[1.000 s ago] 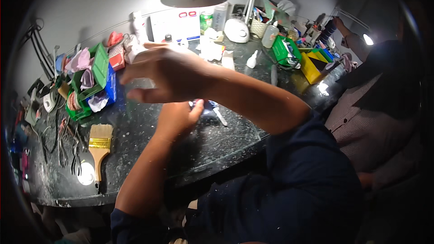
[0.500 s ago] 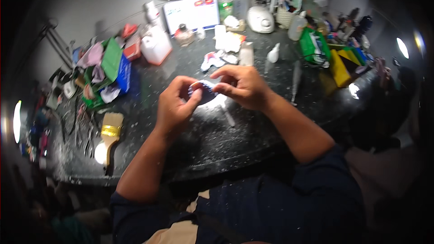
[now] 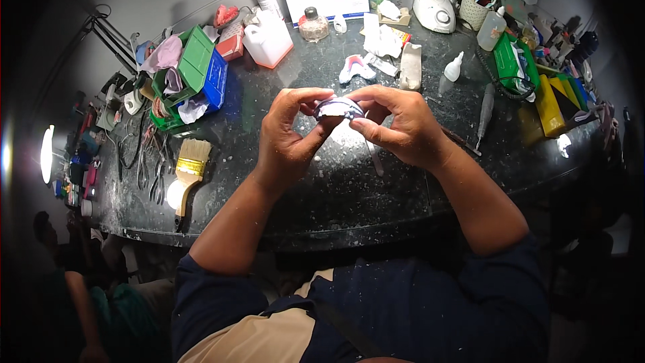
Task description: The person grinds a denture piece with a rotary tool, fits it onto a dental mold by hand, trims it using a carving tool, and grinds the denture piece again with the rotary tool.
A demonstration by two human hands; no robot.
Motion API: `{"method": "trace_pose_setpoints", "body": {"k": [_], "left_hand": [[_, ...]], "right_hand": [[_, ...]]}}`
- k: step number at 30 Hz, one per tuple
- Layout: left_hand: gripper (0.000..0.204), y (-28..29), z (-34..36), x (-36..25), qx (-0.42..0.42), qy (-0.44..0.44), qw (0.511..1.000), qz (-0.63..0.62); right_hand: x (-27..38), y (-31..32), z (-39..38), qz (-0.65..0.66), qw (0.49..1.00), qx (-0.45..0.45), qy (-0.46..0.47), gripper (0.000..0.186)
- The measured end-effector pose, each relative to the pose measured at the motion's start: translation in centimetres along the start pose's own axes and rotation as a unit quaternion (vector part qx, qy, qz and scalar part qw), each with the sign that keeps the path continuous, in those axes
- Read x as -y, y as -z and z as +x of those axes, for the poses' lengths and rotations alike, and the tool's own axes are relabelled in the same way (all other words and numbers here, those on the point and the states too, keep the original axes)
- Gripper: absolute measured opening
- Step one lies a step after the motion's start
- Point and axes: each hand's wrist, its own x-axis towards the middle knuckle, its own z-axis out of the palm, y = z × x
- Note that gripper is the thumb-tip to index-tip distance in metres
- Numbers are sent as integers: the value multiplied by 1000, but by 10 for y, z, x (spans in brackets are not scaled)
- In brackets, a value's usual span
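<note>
A: What is found left of the desk calendar point(image 3: 326, 1)?

B: Well to its left, pink cloth point(image 3: 166, 55) is heaped beside a green bin point(image 3: 195, 60). Also left of the calendar, but nearer the body, a flat paintbrush point(image 3: 193, 167) is laid with its bristles pointed away. Behind that brush, a blue bin point(image 3: 216, 79) is set against the green one. Just beside the calendar's left edge, a white jug point(image 3: 265, 39) is stood.

A: And the hands?

B: In front of the calendar, the left hand point(image 3: 287, 128) is curled, and one end of a curved purple-and-white piece point(image 3: 331, 111) is pinched between its thumb and fingertips.

A: Where is that piece held?

B: Between both hands, directly in front of the calendar. Nearer the calendar, a pink-and-white arch-shaped piece point(image 3: 356, 69) is rested on the black worktop point(image 3: 329, 202). By the right hand point(image 3: 404, 124), the held piece's other end is pinched with thumb and fingers.

A: And farther right?

B: Right of the calendar, a rounded white machine point(image 3: 433, 12) is placed, then a white dropper bottle point(image 3: 454, 67). Farthest right of it, a yellow bin point(image 3: 547, 109) is seen.
</note>
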Motion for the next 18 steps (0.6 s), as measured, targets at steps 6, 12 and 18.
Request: {"method": "trace_pose_setpoints", "body": {"k": [6, 12, 18], "left_hand": [[47, 1, -2, -4, 48, 116, 979, -159], [48, -1, -1, -1, 44, 65, 987, -140], [49, 2, 0, 4, 47, 50, 988, -141]], "right_hand": [[-10, -5, 2, -18, 993, -53, 105, 38], [-22, -4, 2, -27, 991, -47, 120, 46], [-27, -4, 3, -31, 992, -45, 116, 50]]}}
